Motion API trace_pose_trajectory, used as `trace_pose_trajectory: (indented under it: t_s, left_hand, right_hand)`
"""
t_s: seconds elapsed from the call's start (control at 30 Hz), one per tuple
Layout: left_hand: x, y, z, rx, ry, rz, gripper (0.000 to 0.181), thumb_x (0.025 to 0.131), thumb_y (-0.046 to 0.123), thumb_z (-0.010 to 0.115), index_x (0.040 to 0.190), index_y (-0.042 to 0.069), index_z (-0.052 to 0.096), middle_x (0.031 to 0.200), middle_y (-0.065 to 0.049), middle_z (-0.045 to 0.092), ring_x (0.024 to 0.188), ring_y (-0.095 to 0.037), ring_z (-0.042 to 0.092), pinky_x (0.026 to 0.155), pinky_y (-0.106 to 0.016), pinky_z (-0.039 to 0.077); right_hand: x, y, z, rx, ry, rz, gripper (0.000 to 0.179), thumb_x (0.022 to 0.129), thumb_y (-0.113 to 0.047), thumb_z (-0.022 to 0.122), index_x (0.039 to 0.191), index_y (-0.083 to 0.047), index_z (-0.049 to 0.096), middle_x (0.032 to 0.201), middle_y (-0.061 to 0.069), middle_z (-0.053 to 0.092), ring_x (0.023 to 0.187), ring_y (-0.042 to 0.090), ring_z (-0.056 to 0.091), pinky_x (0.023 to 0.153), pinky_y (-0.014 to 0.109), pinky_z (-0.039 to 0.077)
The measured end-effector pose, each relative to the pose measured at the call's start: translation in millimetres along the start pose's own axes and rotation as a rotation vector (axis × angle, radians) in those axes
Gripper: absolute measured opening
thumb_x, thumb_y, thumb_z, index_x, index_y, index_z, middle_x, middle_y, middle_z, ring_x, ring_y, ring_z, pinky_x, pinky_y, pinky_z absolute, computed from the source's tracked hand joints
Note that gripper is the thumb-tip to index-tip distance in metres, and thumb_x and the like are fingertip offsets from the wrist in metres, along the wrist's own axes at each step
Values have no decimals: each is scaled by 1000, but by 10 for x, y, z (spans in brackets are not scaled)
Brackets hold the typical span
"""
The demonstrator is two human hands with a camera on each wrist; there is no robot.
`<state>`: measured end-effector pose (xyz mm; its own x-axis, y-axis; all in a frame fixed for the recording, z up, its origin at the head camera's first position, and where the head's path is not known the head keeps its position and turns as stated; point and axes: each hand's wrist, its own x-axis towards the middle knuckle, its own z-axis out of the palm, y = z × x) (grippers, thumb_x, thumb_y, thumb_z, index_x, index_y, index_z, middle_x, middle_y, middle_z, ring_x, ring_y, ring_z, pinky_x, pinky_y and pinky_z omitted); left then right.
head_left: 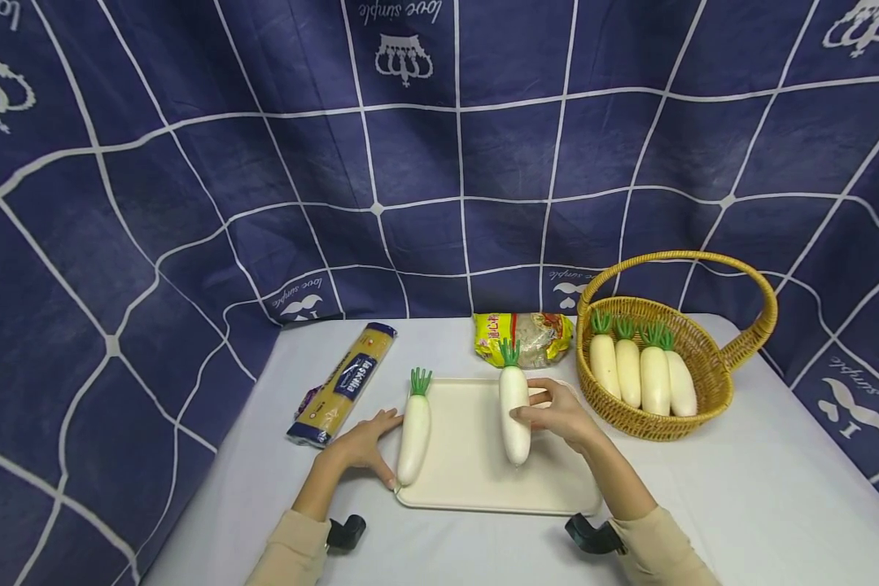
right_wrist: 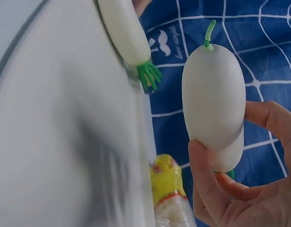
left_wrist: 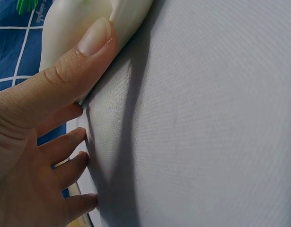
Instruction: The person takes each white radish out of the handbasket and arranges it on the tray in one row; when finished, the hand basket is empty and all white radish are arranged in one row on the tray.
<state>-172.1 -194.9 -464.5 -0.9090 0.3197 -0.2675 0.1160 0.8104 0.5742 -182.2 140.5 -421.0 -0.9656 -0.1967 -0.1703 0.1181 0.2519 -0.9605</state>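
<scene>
My right hand (head_left: pixel 557 411) pinches a white radish (head_left: pixel 514 415) with a green top, holding it upright over the right half of a cream tray (head_left: pixel 469 488). In the right wrist view, the thumb and fingers (right_wrist: pixel 209 182) grip this radish (right_wrist: pixel 214 104) on both sides. Another white radish (head_left: pixel 413 439) lies along the tray's left edge. Beside it my left hand (head_left: pixel 362 448) is spread, fingers extended, with the thumb at the tray's near left corner. The left wrist view shows the thumb (left_wrist: pixel 83 52) against a smooth white surface and the other fingers loosely bent near the table.
A wicker basket (head_left: pixel 652 427) with a tall handle holds several white radishes (head_left: pixel 655 378) at the right. Behind the tray lies a yellow-and-clear food packet (head_left: pixel 535 342). A long noodle packet (head_left: pixel 344 382) lies left of the tray. A blue gridded cloth (head_left: pixel 425 163) hangs behind the table.
</scene>
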Motion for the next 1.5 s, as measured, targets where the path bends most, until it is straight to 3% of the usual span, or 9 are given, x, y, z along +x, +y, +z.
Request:
trace_pose_trajectory:
  t_s: [0.43, 0.77, 0.93, 1.1, 1.33, 1.5]
  left_hand:
    - [22, 16, -22, 7, 3, 9, 110, 42, 20, 93, 139, 4, 45, 148, -20, 33, 136, -48, 23, 108, -65, 20]
    - [18, 9, -31, 9, -3, 7, 110, 42, 21, 93, 140, 5, 44, 149, -21, 32, 134, -51, 22, 107, -66, 20]
    - [19, 8, -25, 4, -5, 9, 110, 43, 21, 93, 140, 4, 44, 149, -21, 31, 134, -51, 22, 107, -66, 20]
    - [14, -1, -19, 0, -4, 24, 110, 43, 20, 93, 139, 3, 44, 148, -21, 32, 135, -49, 23, 108, -65, 19]
    - [9, -16, -10, -11, -1, 37, 110, 42, 19, 93, 139, 3, 44, 148, -22, 33, 135, -50, 23, 108, -66, 19]
    - [4, -22, -7, -11, -5, 30, 110, 43, 19, 93, 139, 3, 44, 148, -22, 32, 135, -51, 22, 107, -66, 19]
  right_hand:
    - [70, 30, 352, 66, -40, 7, 67, 71, -7, 72, 128, 12, 42, 96, 20, 53, 74, 21, 58, 63, 35, 59]
    - [151, 66, 646, 89, -6, 40, 64, 70, -5, 74, 126, 9, 46, 92, 17, 54, 72, 21, 59, 64, 38, 59]
    - [151, 104, 762, 76, -13, 24, 67, 69, -9, 77, 125, 10, 45, 92, 19, 54, 72, 22, 59, 62, 35, 59]
    - [132, 157, 835, 56, -44, -63, 71, 68, -17, 79, 121, 15, 42, 86, 18, 56, 69, 20, 60, 57, 31, 58]
    - [157, 175, 957, 18, -25, -4, 67, 69, -7, 76, 124, 13, 43, 88, 18, 60, 68, 18, 60, 58, 33, 58]
    - [146, 187, 1012, -44, -11, -2, 67, 69, -9, 76, 123, 12, 44, 85, 15, 62, 62, 15, 58, 55, 30, 56]
